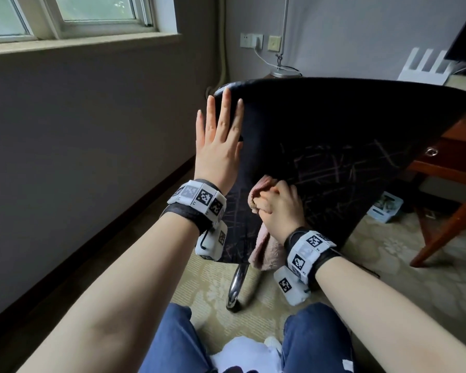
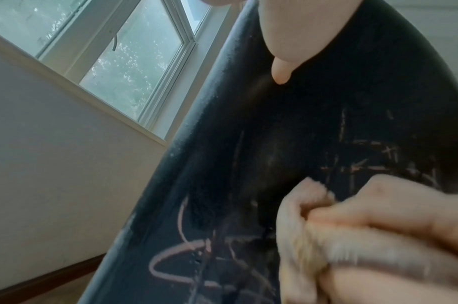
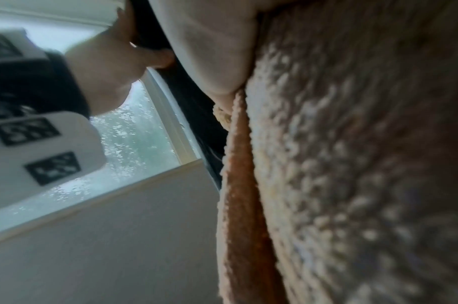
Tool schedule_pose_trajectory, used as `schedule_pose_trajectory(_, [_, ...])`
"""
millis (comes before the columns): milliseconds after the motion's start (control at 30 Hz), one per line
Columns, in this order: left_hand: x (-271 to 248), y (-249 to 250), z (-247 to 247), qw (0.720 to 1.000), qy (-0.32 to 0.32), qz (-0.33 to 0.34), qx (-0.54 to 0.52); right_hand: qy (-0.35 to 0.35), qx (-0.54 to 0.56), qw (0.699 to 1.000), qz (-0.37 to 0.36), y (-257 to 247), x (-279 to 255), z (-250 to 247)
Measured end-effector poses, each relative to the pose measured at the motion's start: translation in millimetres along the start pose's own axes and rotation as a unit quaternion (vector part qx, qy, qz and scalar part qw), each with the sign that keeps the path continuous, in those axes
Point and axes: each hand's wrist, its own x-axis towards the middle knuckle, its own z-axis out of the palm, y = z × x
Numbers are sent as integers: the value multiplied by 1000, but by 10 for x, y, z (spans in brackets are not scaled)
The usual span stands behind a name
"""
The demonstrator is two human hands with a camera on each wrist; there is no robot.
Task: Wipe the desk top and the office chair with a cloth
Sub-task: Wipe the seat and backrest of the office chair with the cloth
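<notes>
The black office chair (image 1: 334, 135) stands with its back towards me, marked with pale scribbled lines (image 1: 334, 170). My left hand (image 1: 221, 135) lies flat with straight fingers against the chair back's left edge (image 2: 196, 164). My right hand (image 1: 277, 205) grips a bunched pink cloth (image 1: 264, 246) and presses it on the lower chair back; the cloth's loose end hangs down. The left wrist view shows the cloth (image 2: 313, 236) against the scribbles. The cloth (image 3: 352, 164) fills most of the right wrist view. A corner of the wooden desk (image 1: 447, 157) shows at right.
A grey wall and window (image 1: 65, 17) are at left. The chair's chrome leg (image 1: 237, 284) stands on patterned carpet. A lamp base (image 1: 284, 72), wall sockets and a white router sit behind the chair. A small box (image 1: 388, 211) lies under the desk.
</notes>
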Motion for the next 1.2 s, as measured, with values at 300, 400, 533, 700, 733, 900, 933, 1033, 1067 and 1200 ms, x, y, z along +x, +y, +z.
schedule_pose_trajectory(300, [-72, 300, 242, 999, -11, -28, -27, 307, 72, 948, -48, 12, 307, -824])
schedule_pose_trajectory(400, [-56, 287, 298, 999, -9, -32, -30, 331, 59, 940, -61, -25, 489, -889])
schedule_pose_trajectory(533, [-49, 234, 345, 999, -2, -26, -30, 305, 35, 950, -60, -36, 606, -735])
schedule_pose_trajectory(700, [-45, 188, 368, 999, -2, -19, -32, 244, 9, 969, -36, -34, 501, -380])
schedule_pose_trajectory(733, [-41, 176, 368, 999, 0, -17, -32, 231, 6, 972, -31, -32, 479, -312])
schedule_pose_trajectory(900, [-40, 105, 359, 999, 11, -21, -29, 189, -3, 982, -19, -31, 392, -85])
schedule_pose_trajectory(933, [-38, 98, 356, 999, 12, -25, -29, 176, -6, 984, -21, -35, 369, -58])
schedule_pose_trajectory(1033, [-39, 87, 327, 998, 6, -36, -41, 118, -37, 992, -8, -21, 275, 52])
schedule_pose_trajectory(1067, [-42, 80, 314, 998, 4, -37, -45, 79, -56, 995, 4, -7, 238, 84])
schedule_pose_trajectory(1200, [-94, 105, 278, 998, -2, -43, -49, -67, -86, 992, 57, 100, 105, 89])
